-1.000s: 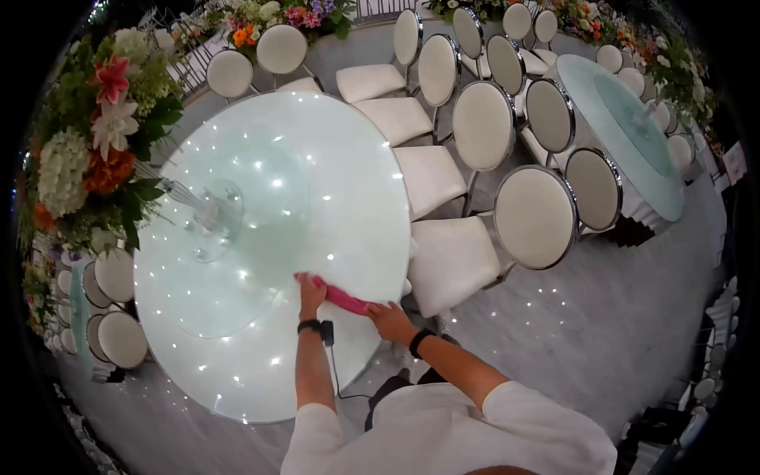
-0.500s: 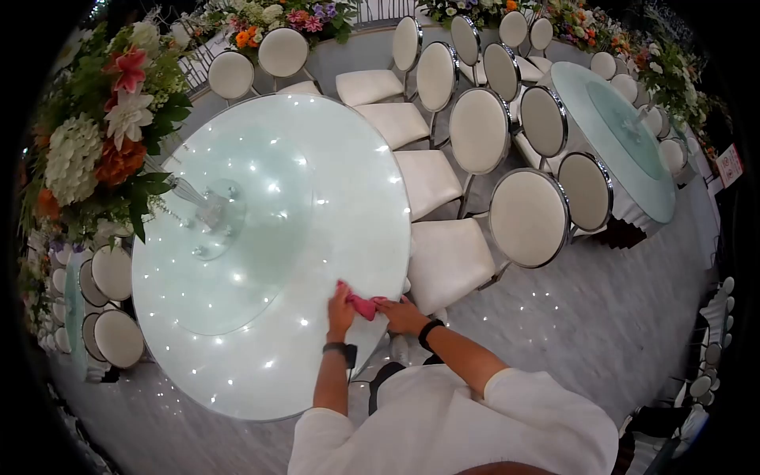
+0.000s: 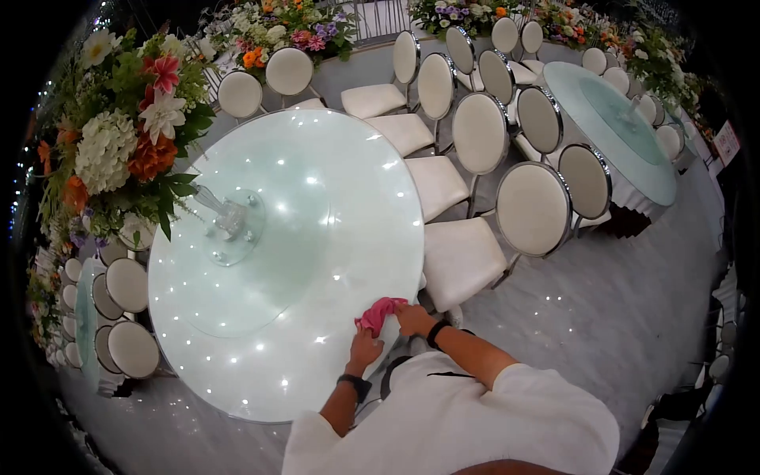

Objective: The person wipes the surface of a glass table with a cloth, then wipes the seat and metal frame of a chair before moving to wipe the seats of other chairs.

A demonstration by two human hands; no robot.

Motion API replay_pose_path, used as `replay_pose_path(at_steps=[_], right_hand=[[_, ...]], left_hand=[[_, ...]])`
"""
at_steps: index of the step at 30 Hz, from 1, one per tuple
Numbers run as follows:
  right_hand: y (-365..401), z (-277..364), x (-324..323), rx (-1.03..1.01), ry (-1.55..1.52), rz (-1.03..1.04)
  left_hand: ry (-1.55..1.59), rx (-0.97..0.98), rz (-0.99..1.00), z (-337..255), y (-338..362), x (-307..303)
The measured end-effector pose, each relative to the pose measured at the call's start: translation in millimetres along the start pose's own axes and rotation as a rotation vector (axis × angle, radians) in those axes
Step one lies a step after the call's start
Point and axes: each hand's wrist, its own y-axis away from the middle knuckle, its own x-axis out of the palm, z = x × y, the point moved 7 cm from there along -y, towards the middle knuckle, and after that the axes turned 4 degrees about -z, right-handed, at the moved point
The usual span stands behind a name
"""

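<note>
Pink cloth (image 3: 380,314), gripped by my left hand (image 3: 365,349) and right hand (image 3: 414,320) near the glass tabletop's (image 3: 297,368) edge, seems mid-wipe, wanting even pressure

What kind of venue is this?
Probably a banquet or wedding hall. Signs: the large round table with a smaller central disc, many matching cream padded chairs around the tables, and the lavish flower arrangement above the near one.
</note>
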Motion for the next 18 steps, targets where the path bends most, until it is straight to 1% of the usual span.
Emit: replay_pose_path(at_steps=[1, 2, 3, 4, 6, 7, 8, 9, 10, 11, 12, 14, 15, 16, 18], right_hand=[[7.1, -0.3, -3.5, -0.042, -0.078, -0.077], [13.5, 2.9, -5.2, -0.084, -0.164, -0.158], [16.0, -5.8, -2.3, -0.121, -0.087, -0.279], [17.8, -6.0, -18.7, -0.116, -0.088, -0.288], [27.1, -7.1, -60.0, -0.042, -0.122, -0.09], [-3.4, -32.6, -32.5, 0.023, -0.06, 0.049], [-6.0, -36.1, -29.2, 0.024, -0.057, 0.05], [-7.2, -37.8, -30.4, 0.023, -0.075, 0.024], [-14.7, -44.5, -20.5, 0.019, -0.094, 0.001], [-24.2, -51.7, 2.2, 0.064, -0.103, 0.169], [-13.1, -45.8, 6.2, 0.059, -0.104, 0.175], [16.7, -26.1, -13.2, -0.037, 0.009, -0.136], [21.0, -24.1, -2.5, -0.016, 0.013, -0.06], [25.9, -24.9, 4.7, -0.005, -0.002, -0.059], [36.1, -26.3, 13.6, 0.003, 0.007, -0.13]], left_hand=[[-0.013, -0.007, 0.107, -12.3, -10.0, 3.2], [-0.027, 0.01, 0.097, -21.9, -24.1, 0.2], [-0.048, 0.031, 0.085, -30.7, -43.1, -3.6], [-0.032, 0.042, 0.067, -41.2, -64.2, -10.6], [-0.019, 0.057, 0.053, -56.0, -107.6, -18.3], [-0.042, 0.018, 0.119, -56.2, -130.1, -12.8], [-0.064, -0.022, 0.181, -55.7, -141.0, -6.1], [-0.06, -0.023, 0.178, -61.2, -142.2, -2.4], [0.016, -0.04, 0.116, -66.7, -142.2, -2.3], [0.088, -0.06, 0.054, -67.6, -141.6, -5.0], [0.089, -0.068, 0.056, -61.3, -136.7, 0.9], [0.233, 0.043, 0.166, -56.5, -115.7, 30.4], [0.222, 0.047, 0.213, -64.8, -91.0, 22.2], [0.206, 0.054, 0.267, -71.5, -63.0, 13.2], [-0.031, 0.278, 0.11, -33.6, -24.5, 56.0]])
